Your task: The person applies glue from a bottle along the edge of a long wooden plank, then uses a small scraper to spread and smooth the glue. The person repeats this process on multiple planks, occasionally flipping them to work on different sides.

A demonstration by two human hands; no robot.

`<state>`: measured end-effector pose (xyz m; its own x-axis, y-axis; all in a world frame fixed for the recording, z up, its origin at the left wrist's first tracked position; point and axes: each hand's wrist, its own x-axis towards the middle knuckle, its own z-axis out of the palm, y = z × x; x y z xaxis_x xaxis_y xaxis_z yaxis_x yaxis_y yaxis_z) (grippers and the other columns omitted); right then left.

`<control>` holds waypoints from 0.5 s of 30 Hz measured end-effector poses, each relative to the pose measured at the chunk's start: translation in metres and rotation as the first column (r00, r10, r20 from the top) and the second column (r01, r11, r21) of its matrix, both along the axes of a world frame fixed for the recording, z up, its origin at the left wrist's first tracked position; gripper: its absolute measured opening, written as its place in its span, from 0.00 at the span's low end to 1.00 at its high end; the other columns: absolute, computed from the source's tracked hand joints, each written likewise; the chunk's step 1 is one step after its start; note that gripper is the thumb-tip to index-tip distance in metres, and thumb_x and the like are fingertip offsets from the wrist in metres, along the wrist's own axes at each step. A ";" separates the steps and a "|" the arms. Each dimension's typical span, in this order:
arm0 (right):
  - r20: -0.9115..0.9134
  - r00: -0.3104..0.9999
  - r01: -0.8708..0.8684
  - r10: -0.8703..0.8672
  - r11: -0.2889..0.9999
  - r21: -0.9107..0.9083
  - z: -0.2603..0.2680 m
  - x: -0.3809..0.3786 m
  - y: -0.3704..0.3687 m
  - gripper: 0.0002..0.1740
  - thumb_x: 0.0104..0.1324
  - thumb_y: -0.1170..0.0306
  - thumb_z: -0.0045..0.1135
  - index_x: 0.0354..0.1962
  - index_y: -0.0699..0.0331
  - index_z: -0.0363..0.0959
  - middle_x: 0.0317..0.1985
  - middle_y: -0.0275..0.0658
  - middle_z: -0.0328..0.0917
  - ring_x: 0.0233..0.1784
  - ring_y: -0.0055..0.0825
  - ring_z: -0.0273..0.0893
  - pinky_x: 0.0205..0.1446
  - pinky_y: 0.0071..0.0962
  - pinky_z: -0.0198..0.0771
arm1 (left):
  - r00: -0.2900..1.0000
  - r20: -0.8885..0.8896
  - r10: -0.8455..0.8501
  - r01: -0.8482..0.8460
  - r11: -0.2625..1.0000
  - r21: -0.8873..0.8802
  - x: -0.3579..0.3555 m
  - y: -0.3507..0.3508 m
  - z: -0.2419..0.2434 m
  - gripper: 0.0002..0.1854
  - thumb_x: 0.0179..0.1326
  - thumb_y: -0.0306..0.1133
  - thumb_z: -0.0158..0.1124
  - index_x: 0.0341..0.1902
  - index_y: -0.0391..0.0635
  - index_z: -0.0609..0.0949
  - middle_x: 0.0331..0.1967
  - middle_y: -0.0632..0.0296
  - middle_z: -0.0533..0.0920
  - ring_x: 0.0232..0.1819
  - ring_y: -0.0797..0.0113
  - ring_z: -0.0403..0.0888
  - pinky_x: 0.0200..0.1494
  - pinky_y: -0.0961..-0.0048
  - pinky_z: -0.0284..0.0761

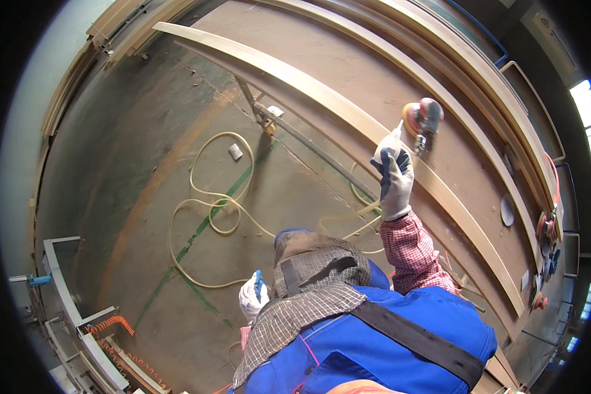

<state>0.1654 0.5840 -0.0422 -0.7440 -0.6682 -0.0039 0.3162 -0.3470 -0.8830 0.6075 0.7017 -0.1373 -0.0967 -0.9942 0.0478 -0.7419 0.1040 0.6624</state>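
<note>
My right hand (397, 184), in a white and blue-coated work glove, grips a white plastic squeeze bottle (387, 145). The bottle's narrow nozzle points up and away from me. It is above the near edge of a long, pale wooden strip (295, 79) on the workbench (344, 71). Just beyond the nozzle sits a red and black air sander (427, 118), slightly blurred. My left hand (254, 297), gloved alike, hangs low at my left side. Its fingers look partly curled, and whether they hold anything is hidden. A pale air hose (212, 284) reaches towards it across the floor.
More long wooden strips (399, 58) lie along the bench's far side. A second sander (545, 225) and a round grey disc (507, 210) are at the right. Loops of hose lie on the floor (143, 197). A metal frame (61, 276) with orange coiled hoses (111, 322) stands lower left.
</note>
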 end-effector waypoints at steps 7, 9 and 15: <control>-0.016 1.000 -0.024 0.024 1.000 -0.013 -0.009 0.012 -0.071 0.18 0.72 0.69 0.61 0.56 0.66 0.73 0.45 0.31 0.79 0.45 0.17 0.78 0.53 0.25 0.79 | 0.992 -0.124 -0.013 0.012 1.000 -0.013 0.034 -0.103 -0.018 0.23 0.61 0.29 0.67 0.61 0.45 0.80 0.49 0.53 0.85 0.49 0.51 0.83 0.55 0.57 0.77; 0.020 0.997 0.076 -0.078 0.991 0.113 -0.007 -0.001 -0.089 0.15 0.72 0.68 0.62 0.53 0.65 0.73 0.43 0.31 0.78 0.41 0.17 0.78 0.49 0.26 0.80 | 0.990 -0.057 -0.127 0.123 0.991 -0.060 0.023 -0.155 -0.018 0.23 0.61 0.31 0.67 0.61 0.46 0.80 0.49 0.55 0.85 0.48 0.52 0.83 0.54 0.58 0.78; 0.110 0.977 0.168 -0.185 0.974 0.151 -0.011 -0.007 -0.159 0.16 0.72 0.62 0.62 0.50 0.64 0.73 0.39 0.32 0.76 0.41 0.22 0.80 0.51 0.30 0.81 | 0.966 0.081 -0.245 0.250 0.967 -0.055 -0.037 -0.318 0.014 0.20 0.63 0.30 0.66 0.59 0.47 0.82 0.47 0.57 0.85 0.47 0.54 0.83 0.53 0.59 0.76</control>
<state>0.1586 0.4251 -0.0533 -0.8381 -0.5127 -0.1863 0.3698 -0.2829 -0.8850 0.5704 0.3841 -0.1233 -0.3450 -0.9339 0.0942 -0.7337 0.3309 0.5935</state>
